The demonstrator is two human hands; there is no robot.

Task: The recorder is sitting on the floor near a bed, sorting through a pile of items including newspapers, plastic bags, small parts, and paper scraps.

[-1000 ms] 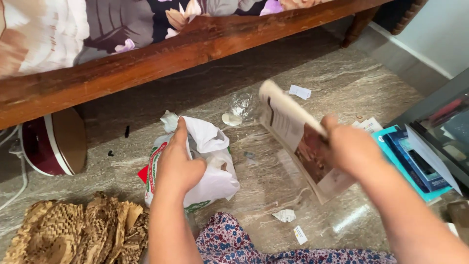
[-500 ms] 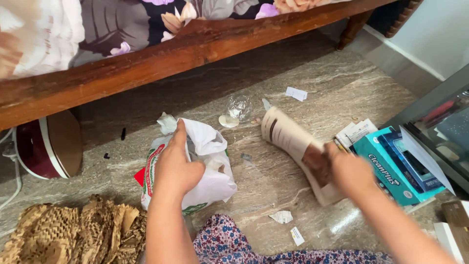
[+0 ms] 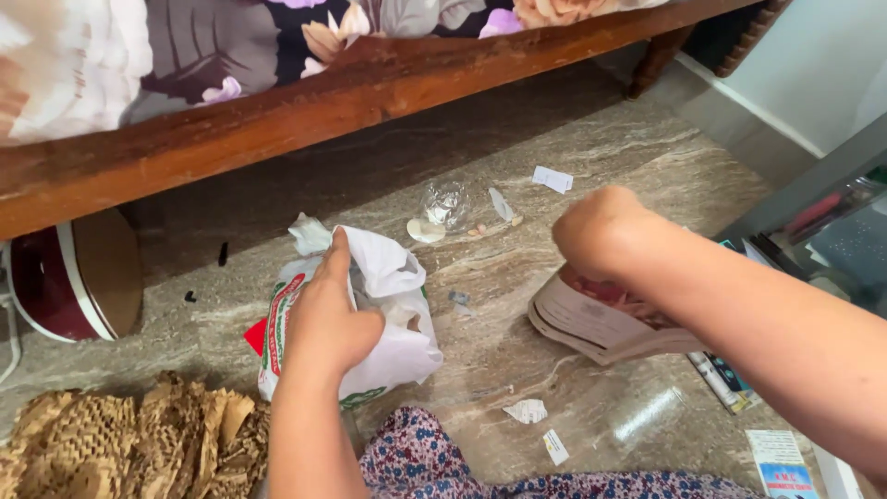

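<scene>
Gathering litter: left hand (image 3: 328, 319) clamped on the white plastic bag (image 3: 393, 314), right hand (image 3: 601, 231) gripping a booklet (image 3: 591, 323), likely bagged next.

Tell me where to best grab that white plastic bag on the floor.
Probably the bunched top edge of the white plastic bag, from above. The left hand already rests there, the film stands up in gathered folds, and the lower part lies slack on the stone floor.

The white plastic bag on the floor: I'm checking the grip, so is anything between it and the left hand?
Nothing visible: the left hand lies directly on the crumpled white plastic bag, fingers gripping its top. The right hand is apart, on a curled paper booklet.
</scene>
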